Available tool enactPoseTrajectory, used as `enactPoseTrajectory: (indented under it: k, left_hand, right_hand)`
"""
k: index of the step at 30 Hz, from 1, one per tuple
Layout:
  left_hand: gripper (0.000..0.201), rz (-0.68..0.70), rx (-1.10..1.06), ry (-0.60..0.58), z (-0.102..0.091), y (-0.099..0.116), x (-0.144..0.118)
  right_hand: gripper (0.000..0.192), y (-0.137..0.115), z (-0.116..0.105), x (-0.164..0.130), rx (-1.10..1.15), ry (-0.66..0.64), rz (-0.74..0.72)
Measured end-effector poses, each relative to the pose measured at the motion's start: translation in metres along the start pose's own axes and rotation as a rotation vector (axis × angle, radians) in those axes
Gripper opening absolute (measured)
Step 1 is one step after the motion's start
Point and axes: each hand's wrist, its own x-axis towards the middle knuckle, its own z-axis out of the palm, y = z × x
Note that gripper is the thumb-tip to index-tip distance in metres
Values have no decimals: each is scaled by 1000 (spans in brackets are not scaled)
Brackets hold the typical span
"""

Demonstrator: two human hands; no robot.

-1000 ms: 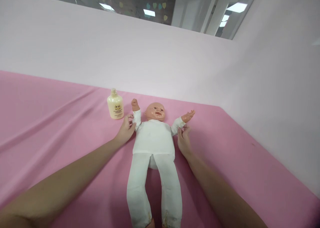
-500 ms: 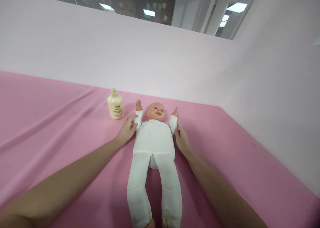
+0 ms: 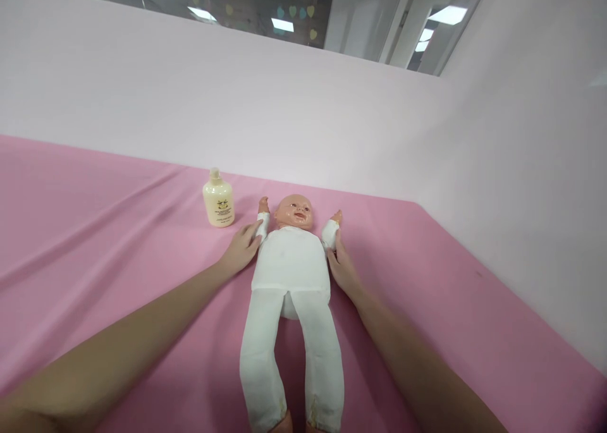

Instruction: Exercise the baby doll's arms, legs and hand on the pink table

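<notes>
A baby doll point(image 3: 291, 262) with a white cloth body and a bare plastic head lies face up on the pink sheet, its arms raised beside its head and its legs toward me. My left hand point(image 3: 243, 248) is at the doll's arm on the left, fingers curled against the white upper part. On the other side, my right hand point(image 3: 342, 265) grips the doll's right-side arm point(image 3: 331, 234) from outside, thumb toward the body. The undersides of both grips are hidden.
A pale yellow lotion bottle point(image 3: 219, 202) stands upright left of the doll's head, close to my left hand. The pink sheet point(image 3: 142, 231) has creases on the left. White walls point(image 3: 237, 104) rise behind and to the right, with a window point(image 3: 265, 9) above.
The doll's two arms have shifted: the right-side one tips further outward and lower, and the left-side one sits slightly lower. My hands moved slightly with them; the bottle stayed put.
</notes>
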Motion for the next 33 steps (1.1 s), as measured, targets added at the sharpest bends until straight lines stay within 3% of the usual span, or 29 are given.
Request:
enactPoseTrajectory:
  k: [14, 23, 33]
  left_hand:
    - [51, -8, 149, 4, 3, -5, 0]
    - [53, 0, 201, -18, 1, -5, 2]
    - [52, 28, 215, -4, 0, -8, 3]
  right_hand:
    - [57, 10, -2, 4, -38, 40, 61]
    - [59, 9, -2, 4, -22, 1, 95]
    - [59, 15, -2, 5, 17, 25, 52]
